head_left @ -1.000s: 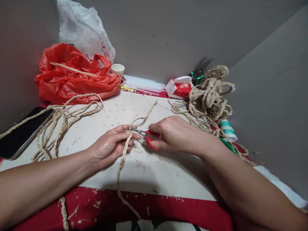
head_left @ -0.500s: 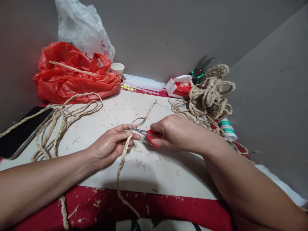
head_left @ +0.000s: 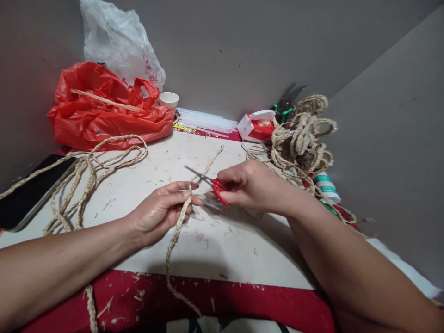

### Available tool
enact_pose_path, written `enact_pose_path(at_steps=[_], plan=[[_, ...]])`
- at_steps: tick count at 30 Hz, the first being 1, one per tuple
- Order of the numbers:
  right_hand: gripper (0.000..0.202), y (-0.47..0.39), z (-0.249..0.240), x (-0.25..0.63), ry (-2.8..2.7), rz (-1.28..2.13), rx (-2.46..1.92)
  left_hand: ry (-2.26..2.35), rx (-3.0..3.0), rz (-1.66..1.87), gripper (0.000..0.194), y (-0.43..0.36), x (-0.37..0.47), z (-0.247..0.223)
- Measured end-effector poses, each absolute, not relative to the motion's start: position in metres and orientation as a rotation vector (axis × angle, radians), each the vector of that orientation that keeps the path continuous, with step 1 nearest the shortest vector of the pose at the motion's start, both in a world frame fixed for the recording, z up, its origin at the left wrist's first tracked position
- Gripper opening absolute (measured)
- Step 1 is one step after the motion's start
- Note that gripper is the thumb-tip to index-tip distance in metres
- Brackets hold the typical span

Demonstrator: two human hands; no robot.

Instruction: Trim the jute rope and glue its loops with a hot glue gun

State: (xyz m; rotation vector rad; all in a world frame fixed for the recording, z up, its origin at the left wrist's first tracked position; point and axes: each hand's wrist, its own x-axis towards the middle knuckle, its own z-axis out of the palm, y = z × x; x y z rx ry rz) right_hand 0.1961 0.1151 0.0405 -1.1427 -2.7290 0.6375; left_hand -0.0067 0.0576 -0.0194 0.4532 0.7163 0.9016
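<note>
Between the thumb and fingers of my left hand (head_left: 166,208) is a braided straw rope (head_left: 176,231). Its short end points up and away over the board, while the longer part hangs toward me past the table edge. My right hand (head_left: 246,185) grips red-handled scissors (head_left: 219,190) by the loops. The scissor blades point left, apart from each other, and cross the rope just above my left fingertips. Whether the blades touch the rope I cannot tell.
Loose rope loops (head_left: 90,180) lie at left beside a dark phone (head_left: 31,189). Behind them sit a red plastic bag (head_left: 111,120) and a paper cup (head_left: 169,100). A tissue pack (head_left: 256,126) and a rope bundle (head_left: 305,134) stand at back right. Straw scraps litter the pale board (head_left: 243,259).
The scissors have opened wider, and their blades have moved slightly up, away from my left fingertips. My left hand keeps its hold on the rope.
</note>
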Motion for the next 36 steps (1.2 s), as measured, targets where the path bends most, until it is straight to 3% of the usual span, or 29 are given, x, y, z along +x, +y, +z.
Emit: enact_pose_path(at_steps=[7, 16, 23, 36], plan=[[0.033, 0.114, 0.024, 0.185, -2.019, 1.593, -1.046, 0.707, 0.583, 0.915, 0.012, 0.056, -0.007, -0.022], [0.036, 0.109, 0.014, 0.171, -1.176, 1.991, -0.855, 0.747, 0.740, 0.851, 0.015, 0.054, -0.007, -0.023], [0.035, 0.103, 0.020, 0.164, -0.918, 1.805, -0.746, 0.733, 0.791, 0.769, 0.020, 0.052, -0.004, -0.025], [0.030, 0.132, 0.035, 0.190, -0.965, 1.290, -0.816, 0.707, 0.749, 0.700, 0.024, 0.051, -0.005, -0.022]])
